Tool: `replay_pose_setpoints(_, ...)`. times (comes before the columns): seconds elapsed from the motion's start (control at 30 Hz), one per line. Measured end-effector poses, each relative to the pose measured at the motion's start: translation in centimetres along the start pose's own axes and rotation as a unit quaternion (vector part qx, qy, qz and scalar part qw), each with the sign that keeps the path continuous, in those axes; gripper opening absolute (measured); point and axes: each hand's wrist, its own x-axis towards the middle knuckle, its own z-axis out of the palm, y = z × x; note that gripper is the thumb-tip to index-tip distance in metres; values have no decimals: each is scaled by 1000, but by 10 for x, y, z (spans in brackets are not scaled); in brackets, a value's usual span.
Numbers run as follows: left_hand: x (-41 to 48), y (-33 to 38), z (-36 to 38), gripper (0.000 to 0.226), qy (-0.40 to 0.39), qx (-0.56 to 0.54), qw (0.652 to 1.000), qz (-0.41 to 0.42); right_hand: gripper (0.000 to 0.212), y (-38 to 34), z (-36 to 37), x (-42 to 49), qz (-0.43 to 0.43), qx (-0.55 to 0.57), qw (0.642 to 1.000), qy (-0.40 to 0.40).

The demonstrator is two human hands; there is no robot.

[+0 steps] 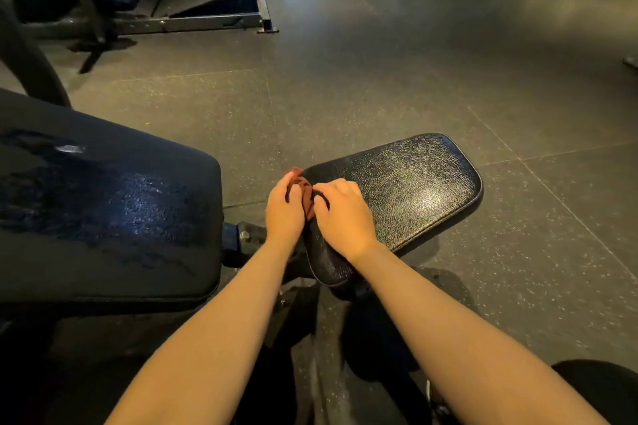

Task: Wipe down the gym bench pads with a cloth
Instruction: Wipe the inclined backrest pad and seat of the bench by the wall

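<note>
Though mostly hidden, rust-red cloth (304, 190), crumpled

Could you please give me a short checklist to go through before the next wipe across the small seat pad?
1. Grip on the cloth: ok, left hand and right hand both hold it.
2. Place of the cloth: ok, at the left end of the seat pad.
3. Spread of the cloth: not ok, bunched.
4. Top of the seat pad: ok, nothing else lies on it.
5. State of the large pad: not ok, wet-looking streaks show.
6. Dampness of the cloth: cannot tell.
</note>
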Motion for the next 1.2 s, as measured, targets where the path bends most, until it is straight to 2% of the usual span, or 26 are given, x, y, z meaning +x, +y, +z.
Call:
replay_pose_setpoints(0.07, 8, -2, 7, 38, -27, -16, 1000, 0, 31, 3, 3, 9, -8, -38, 999, -3)
replay_pose_setpoints(0.2, 14, -4, 6, 35, -34, 19, 999, 0, 32, -1, 11, 10, -39, -130, 991, 11)
replay_pose_setpoints(0.37, -5, -12, 2, 37, -37, 32, 999, -8, 29, 2, 14, 7, -54, -112, 992, 27)
replay_pose_setpoints(0.7, -71, -14, -7, 34, -24, 55, 998, -32, 33, 1, 8, -25, -106, -83, 991, -25)
replay_pose_setpoints(0.87, -101, -21, -18, 35, -37, 110, 993, -32, 33, -1, 5, -50, -86, 1, 994, -63)
replay_pose_setpoints(0.97, -120, -18, -35, 29, -18, 92, 996, -2, 30, -6, 1, -63, -55, 88, 990, -91)
replay_pose_setpoints(1.07, -135, -1, -55, 32, 29, 59, 998, -10, 31, -26, -6, -77, -23, 219, 966, -135)
replay_pose_setpoints(1.2, -145, 25, -78, 35, 77, 14, 997, -7, 35, -72, -10, -87, -20, 318, 935, -156)
